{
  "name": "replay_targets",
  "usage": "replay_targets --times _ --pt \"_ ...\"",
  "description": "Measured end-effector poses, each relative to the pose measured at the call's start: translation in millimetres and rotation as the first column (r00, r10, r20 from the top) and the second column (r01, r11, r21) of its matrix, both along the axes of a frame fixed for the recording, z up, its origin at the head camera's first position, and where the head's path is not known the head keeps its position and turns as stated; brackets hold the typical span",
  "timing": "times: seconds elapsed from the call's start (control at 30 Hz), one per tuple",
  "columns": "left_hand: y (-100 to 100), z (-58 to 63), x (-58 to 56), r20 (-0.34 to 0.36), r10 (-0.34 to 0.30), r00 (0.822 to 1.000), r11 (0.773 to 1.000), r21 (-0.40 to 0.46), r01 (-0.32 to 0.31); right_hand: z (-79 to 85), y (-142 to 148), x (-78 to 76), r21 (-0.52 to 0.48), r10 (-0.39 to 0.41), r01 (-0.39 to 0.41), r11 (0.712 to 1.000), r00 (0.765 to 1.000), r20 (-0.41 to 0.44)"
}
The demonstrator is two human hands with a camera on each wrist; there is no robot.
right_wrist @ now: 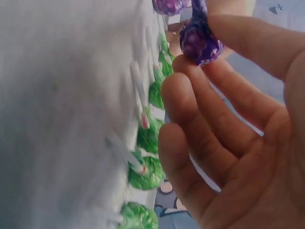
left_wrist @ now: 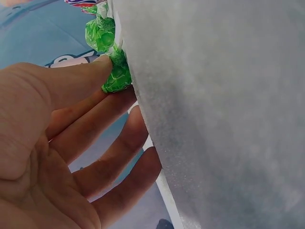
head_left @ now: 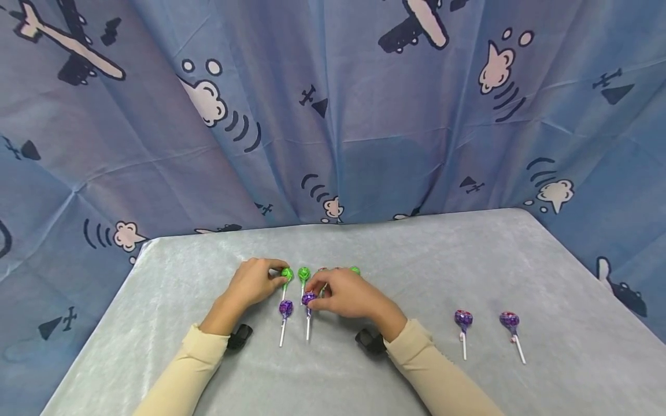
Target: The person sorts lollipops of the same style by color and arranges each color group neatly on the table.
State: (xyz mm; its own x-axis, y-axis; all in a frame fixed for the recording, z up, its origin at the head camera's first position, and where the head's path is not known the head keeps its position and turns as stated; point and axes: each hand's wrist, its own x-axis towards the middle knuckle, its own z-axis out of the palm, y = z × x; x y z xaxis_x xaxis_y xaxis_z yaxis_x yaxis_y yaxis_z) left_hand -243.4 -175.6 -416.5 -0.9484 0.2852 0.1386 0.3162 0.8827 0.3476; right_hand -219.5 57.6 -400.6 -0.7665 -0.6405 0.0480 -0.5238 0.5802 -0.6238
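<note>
My left hand (head_left: 253, 281) pinches the wrapped head of a green lollipop (left_wrist: 120, 76) between thumb and fingers; its stick points toward me. A second green lollipop (head_left: 304, 274) lies just right of it. My right hand (head_left: 347, 293) holds a purple lollipop (right_wrist: 200, 45) by its head, thumb on one side and fingertips on the other. In the head view this purple lollipop (head_left: 309, 299) stands below the second green one. Left of it lies another purple lollipop (head_left: 285, 309), below the left hand's green one. The right hand partly hides more lollipops behind it.
Two purple lollipops (head_left: 463, 318) (head_left: 509, 321) lie apart on the right of the pale table cover (head_left: 416, 254). Several green lollipops (right_wrist: 147, 172) line up beside the right hand. A blue curtain (head_left: 364, 162) with airplane prints hangs behind the table.
</note>
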Motion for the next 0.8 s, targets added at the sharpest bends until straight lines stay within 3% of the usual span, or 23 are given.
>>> replay_targets --times 0.2,0.43,0.8 --pt "-1.3 0.2 -0.1 0.018 0.008 1.000 1.000 0.002 -0.009 -3.1 -9.4 3.8 0.040 -0.010 0.011 0.999 1.000 -0.028" --pt "-1.0 0.2 -0.7 0.026 0.001 1.000 1.000 0.012 -0.002 -6.2 -13.4 5.7 0.009 -0.041 0.041 0.999 0.999 0.001" --pt "0.0 -0.3 -0.4 0.019 0.011 1.000 1.000 0.017 -0.011 -11.2 -14.3 6.5 0.048 -0.045 0.045 0.998 0.999 -0.002"
